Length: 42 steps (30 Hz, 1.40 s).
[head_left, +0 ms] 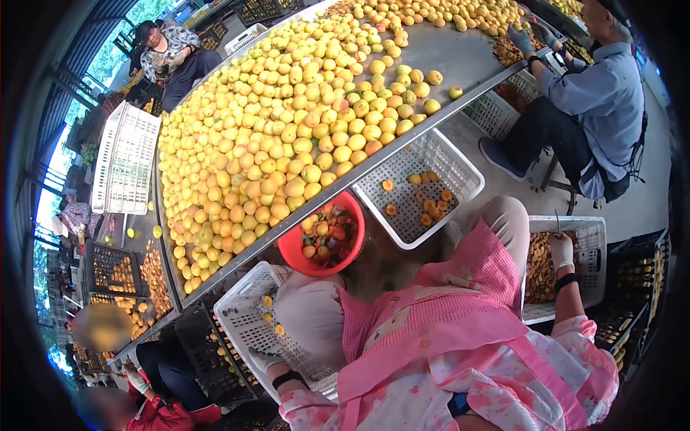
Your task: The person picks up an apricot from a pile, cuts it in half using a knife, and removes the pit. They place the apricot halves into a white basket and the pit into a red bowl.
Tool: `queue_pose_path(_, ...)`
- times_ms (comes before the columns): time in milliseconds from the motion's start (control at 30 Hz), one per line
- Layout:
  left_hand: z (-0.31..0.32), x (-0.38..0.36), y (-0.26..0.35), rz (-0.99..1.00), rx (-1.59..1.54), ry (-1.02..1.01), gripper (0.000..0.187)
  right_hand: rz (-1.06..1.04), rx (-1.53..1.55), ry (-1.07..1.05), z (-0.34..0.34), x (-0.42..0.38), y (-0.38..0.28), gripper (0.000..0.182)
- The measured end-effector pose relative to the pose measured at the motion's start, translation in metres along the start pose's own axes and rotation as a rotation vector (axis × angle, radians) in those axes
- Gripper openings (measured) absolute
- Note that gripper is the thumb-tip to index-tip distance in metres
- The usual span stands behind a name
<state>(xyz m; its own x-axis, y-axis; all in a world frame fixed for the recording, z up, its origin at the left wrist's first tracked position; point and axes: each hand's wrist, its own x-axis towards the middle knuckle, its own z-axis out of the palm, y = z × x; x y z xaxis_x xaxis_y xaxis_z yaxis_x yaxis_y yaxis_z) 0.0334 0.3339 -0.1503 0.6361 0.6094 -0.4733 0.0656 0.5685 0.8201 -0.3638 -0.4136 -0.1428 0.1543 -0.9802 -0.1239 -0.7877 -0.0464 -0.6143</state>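
Observation:
My right hand [561, 251], in a white glove with a black wristband, is closed round a thin knife [556, 219] that points up, over a white crate [592, 269] of orange pieces. On the other side, my left hand [266, 358], in a grey glove, is at the inner side of a white crate [241, 310] with a few apricots; its fingers are too unclear to make out. Yellow apricots [287, 129] lie heaped on the metal table in front of me. A red bucket [291, 248] of discarded-looking fruit stands between the two knees and the table.
Another white crate [467, 172] with halved apricots sits under the table edge [345, 179]. A person in blue-grey [600, 93] sits at the right, and another person [169, 57] sits behind the table. Black crates [636, 287] stand at the right.

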Motion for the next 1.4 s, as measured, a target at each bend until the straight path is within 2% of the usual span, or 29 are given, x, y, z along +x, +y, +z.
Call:
queue_pose_path(33,0.01,0.008,0.007,-0.033,0.064,0.004,0.026,-0.098,0.15,-0.01,0.002,-0.003,-0.04,0.025)
queue_pose_path(67,0.016,0.014,0.012,-0.064,0.128,0.009,0.025,-0.181,0.086,0.005,0.001,-0.009,-0.081,0.023)
queue_pose_path(133,0.074,-0.029,0.03,-0.083,0.071,-0.021,0.022,-0.138,0.39,-0.195,0.012,-0.02,-0.161,0.022)
queue_pose_path(167,0.103,-0.052,0.035,-0.076,0.001,-0.081,0.022,-0.08,0.355,-0.246,0.017,-0.031,-0.211,0.024)
queue_pose_path(233,0.148,-0.087,0.042,-0.114,-0.127,-0.253,0.022,-0.151,0.386,-0.358,0.034,-0.055,-0.288,0.022)
queue_pose_path(267,0.166,-0.104,0.043,-0.158,-0.186,-0.365,0.023,-0.26,0.516,-0.459,0.054,-0.056,-0.305,0.022)
queue_pose_path(300,0.185,-0.124,0.04,-0.189,-0.219,-0.431,0.02,-0.316,0.508,-0.562,0.071,-0.058,-0.325,0.024)
queue_pose_path(333,0.201,-0.146,0.033,-0.221,-0.249,-0.495,0.018,-0.22,0.457,-0.65,0.067,-0.081,-0.365,0.027)
queue_pose_path(433,0.224,-0.184,-0.005,-0.49,-0.239,-0.652,0.02,-0.55,0.461,-0.731,0.138,-0.083,-0.399,0.025)
queue_pose_path(467,0.226,-0.19,-0.022,-0.566,-0.206,-0.696,0.022,-0.547,0.392,-0.759,0.15,-0.093,-0.418,0.024)
queue_pose_path(500,0.229,-0.201,-0.036,-0.637,-0.161,-0.667,0.023,-0.483,0.326,-0.808,0.154,-0.104,-0.439,0.026)
queue_pose_path(533,0.231,-0.211,-0.048,-0.708,-0.115,-0.636,0.025,-0.55,0.242,-0.785,0.166,-0.108,-0.453,0.026)
queue_pose_path(600,0.231,-0.227,-0.064,-0.779,-0.015,-0.597,0.026,-0.75,0.039,-0.64,0.197,-0.103,-0.473,0.024)
queue_pose_path(667,0.233,-0.234,-0.074,-0.8,0.08,-0.564,0.023,-0.812,-0.058,-0.512,0.22,-0.097,-0.491,0.02)
queue_pose_path(700,0.233,-0.234,-0.077,-0.834,0.055,-0.582,0.022,-0.811,-0.028,-0.526,0.233,-0.089,-0.494,0.017)
queue_pose_path(733,0.233,-0.232,-0.079,-0.87,0.028,-0.599,0.021,-0.857,-0.086,-0.46,0.24,-0.087,-0.501,0.02)
queue_pose_path(833,0.237,-0.219,-0.086,-0.919,-0.042,-0.617,0.019,-0.898,-0.174,-0.444,0.265,-0.073,-0.516,0.022)
queue_pose_path(900,0.245,-0.218,-0.083,-0.929,-0.045,-0.574,0.019,-0.631,-0.252,-0.733,0.252,-0.081,-0.538,0.028)
queue_pose_path(933,0.249,-0.217,-0.082,-0.935,-0.041,-0.539,0.019,-0.632,-0.262,-0.737,0.259,-0.077,-0.54,0.028)
queue_pose_path(1000,0.251,-0.211,-0.09,-0.965,-0.073,-0.57,0.019,-0.768,-0.399,-0.773,0.272,-0.068,-0.543,0.023)
queue_pose_path(1033,0.25,-0.208,-0.094,-0.989,-0.099,-0.609,0.02,-0.704,-0.431,-0.85,0.27,-0.068,-0.549,0.023)
queue_pose_path(1167,0.246,-0.203,-0.104,-1.045,-0.139,-0.664,0.018,-0.69,-0.498,-0.94,0.279,-0.053,-0.547,0.025)
queue_pose_path(1233,0.245,-0.204,-0.103,-1.054,-0.134,-0.655,0.018,-0.576,-0.168,-1.014,0.273,-0.053,-0.544,0.029)
queue_pose_path(1333,0.243,-0.203,-0.1,-1.052,-0.146,-0.636,0.018,-0.689,-0.358,-0.951,0.266,-0.06,-0.548,0.035)
queue_pose_path(1400,0.241,-0.204,-0.102,-1.054,-0.159,-0.677,0.018,-0.651,-0.37,-0.961,0.27,-0.063,-0.549,0.038)
